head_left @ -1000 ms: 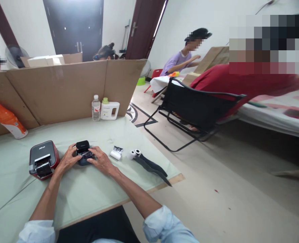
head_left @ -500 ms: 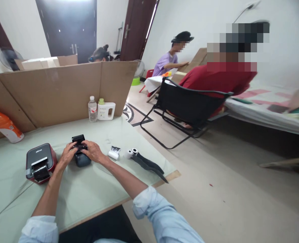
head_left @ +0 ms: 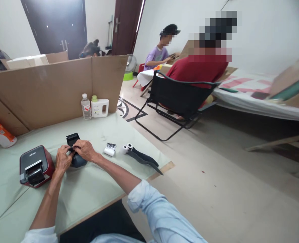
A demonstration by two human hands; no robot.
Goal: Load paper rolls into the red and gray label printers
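Note:
My left hand and my right hand meet above a small black device that looks like a portable printer with its lid raised. Fingertips of both hands are pinched together at a small dark piece, mostly hidden by the fingers; its kind cannot be made out. Left of my left hand stands a red and black label printer with a black strip at its front. To the right lie a small white paper roll beside crumpled wrapping and two rolls with long black tails.
A cardboard partition stands along the back of the green-covered table. Before it are a clear water bottle, a white jug and an orange bottle. A person in red sits on a black folding chair at right.
Both hands have risen off the device's opening and drawn together, fingertips now pinched at the small dark piece. The whole view has shifted a little to the right.

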